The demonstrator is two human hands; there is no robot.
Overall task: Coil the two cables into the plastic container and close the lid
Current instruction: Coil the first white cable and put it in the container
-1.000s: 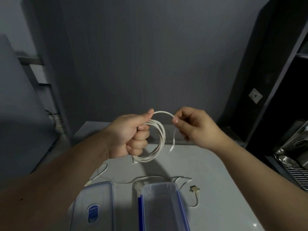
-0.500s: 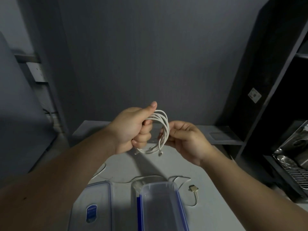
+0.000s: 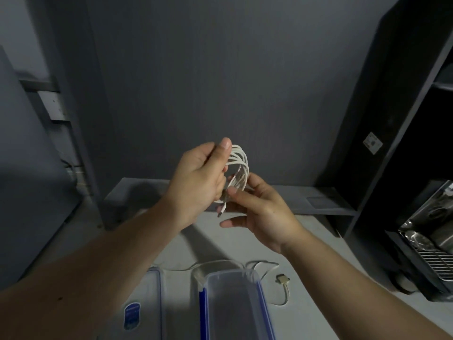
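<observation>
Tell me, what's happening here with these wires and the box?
A person is coiling a white cable above the table. The left hand grips the coil, and the right hand pinches it near its loose end. Below, the plastic container stands open, with its lid lying to its left. Neither cable is in it yet: the second cable lies loose on the table, behind and right of the container.

We see a pale grey worktop (image 3: 306,241) across the lower frame. On it, at bottom centre, stands an open plastic container (image 3: 262,303). Its lid (image 3: 147,290) lies just left, and a loose white cable (image 3: 286,294) trails behind it, ending lower right.
</observation>
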